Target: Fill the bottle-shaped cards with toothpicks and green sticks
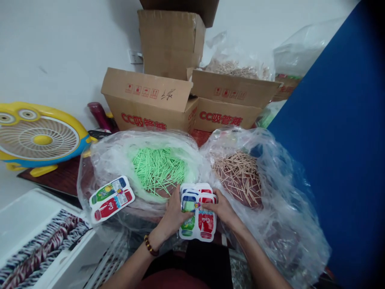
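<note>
Between my two hands is a stack of bottle-shaped candy packs (206, 220), printed with a green Sprite-style bottle and a red cola bottle side by side. My left hand (175, 212) grips the stack's left edge, its thumb lying over the green bottle. On the right edge, my right hand (223, 206) has its thumb across the red bottle's upper part. Just beyond my hands, green candy sticks (159, 166) fill an open clear plastic bag. Brown candy sticks (239, 172) lie in a second bag to the right. Another pack (112, 198) rests on the left bag's plastic.
Open cardboard boxes (144, 110) with red lettering stand behind the bags. A yellow fan (42, 136) is at the left, above a white foam box (33, 196) holding striped packs. A blue panel (337, 140) borders the right side.
</note>
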### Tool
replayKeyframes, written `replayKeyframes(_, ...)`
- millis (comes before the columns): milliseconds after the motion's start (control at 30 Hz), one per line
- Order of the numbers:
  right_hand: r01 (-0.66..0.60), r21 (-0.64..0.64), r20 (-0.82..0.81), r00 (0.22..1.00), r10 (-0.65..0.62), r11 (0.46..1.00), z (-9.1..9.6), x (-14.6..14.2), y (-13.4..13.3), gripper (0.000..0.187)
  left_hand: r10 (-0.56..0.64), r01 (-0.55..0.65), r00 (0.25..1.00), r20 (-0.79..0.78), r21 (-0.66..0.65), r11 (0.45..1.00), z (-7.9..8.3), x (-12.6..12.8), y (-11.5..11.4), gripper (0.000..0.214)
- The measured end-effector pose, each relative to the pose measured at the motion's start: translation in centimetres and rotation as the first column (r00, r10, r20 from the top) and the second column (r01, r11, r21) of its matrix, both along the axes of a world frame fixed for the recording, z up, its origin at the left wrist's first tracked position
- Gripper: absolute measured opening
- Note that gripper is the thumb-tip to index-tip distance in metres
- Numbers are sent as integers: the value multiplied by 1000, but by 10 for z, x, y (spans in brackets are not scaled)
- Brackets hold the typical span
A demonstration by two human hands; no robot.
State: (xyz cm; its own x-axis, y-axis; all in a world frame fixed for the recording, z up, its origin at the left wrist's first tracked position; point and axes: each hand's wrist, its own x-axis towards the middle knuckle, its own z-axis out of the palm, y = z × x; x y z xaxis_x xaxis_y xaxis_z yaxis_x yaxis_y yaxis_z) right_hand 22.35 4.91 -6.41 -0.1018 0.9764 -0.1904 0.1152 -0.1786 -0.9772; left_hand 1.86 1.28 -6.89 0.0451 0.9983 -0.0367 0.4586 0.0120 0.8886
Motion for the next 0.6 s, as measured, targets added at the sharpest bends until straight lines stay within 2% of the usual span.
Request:
replayKeyframes(100, 0, -24, -42, 999, -1, 1000, 6, -3, -12, 42, 2, -3, 999, 44, 30, 1000, 0, 0, -4, 102)
replayKeyframes(200, -1, 44, -59, 998, 3, 999, 10, -4, -27, 35, 3, -12, 995, 97, 92, 996, 1, 1, -11, 100)
replayKeyframes(267, 8, 108, -39, 999, -4, 994, 11, -4, -38, 31, 12, -31, 984, 176, 103, 994, 3, 0, -15, 102)
replayKeyframes(367, 13, 171, -17, 1000, -10, 985, 11, -6, -58, 27, 11, -26, 930, 369, 35, 999, 4, -4, -21, 110)
replayKeyframes(433, -14, 188, -66, 997, 26, 982, 9, -11, -72, 34, 2, 12, 867, 498, -25, 1000, 3, -8, -24, 106)
replayKeyframes(500, -55, 179, -140, 987, 81, 982, 5, -15, -84, 49, 0, 41, 831, 556, -61, 997, 2, -11, -29, 90)
replayKeyframes(600, -95, 161, -140, 983, 118, 982, -3, -19, -95, 67, 3, 22, 879, 476, -46, 999, 4, -14, -39, 59)
